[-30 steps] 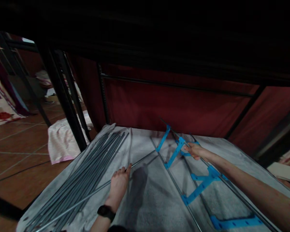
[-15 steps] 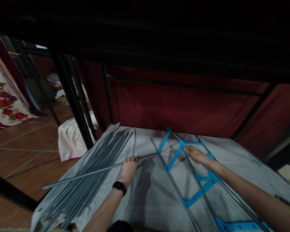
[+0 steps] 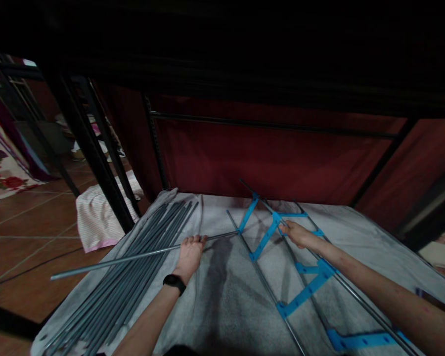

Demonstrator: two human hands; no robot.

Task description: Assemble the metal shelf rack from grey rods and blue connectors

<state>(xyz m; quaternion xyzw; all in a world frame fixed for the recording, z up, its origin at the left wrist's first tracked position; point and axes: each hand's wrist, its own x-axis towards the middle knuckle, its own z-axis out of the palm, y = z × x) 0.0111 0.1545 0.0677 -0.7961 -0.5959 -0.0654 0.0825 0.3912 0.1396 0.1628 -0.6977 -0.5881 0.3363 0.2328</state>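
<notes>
My left hand (image 3: 191, 254), with a dark band at the wrist, is closed around a long grey metal rod (image 3: 144, 254). The rod's far end meets a blue connector strip (image 3: 247, 215) on a rod-and-strip frame. My right hand (image 3: 295, 234) grips that frame by one of its metal rods, right beside another blue connector (image 3: 276, 219); some of its fingers are hidden. Several long rods run through further blue connectors (image 3: 306, 295) toward the near edge. To the left lies a pile of loose grey rods (image 3: 133, 277).
A grey cloth (image 3: 230, 291) covers the surface under the frame. Dark metal posts (image 3: 85, 143) stand at the left, and a dark beam spans overhead. Red fabric (image 3: 274, 163) hangs behind. A striped cloth (image 3: 96, 217) drapes by the left post above the tiled floor.
The view has shifted slightly, moving most of the scene left. Both hands keep their holds, and the left rod's far end stays at the blue connector.
</notes>
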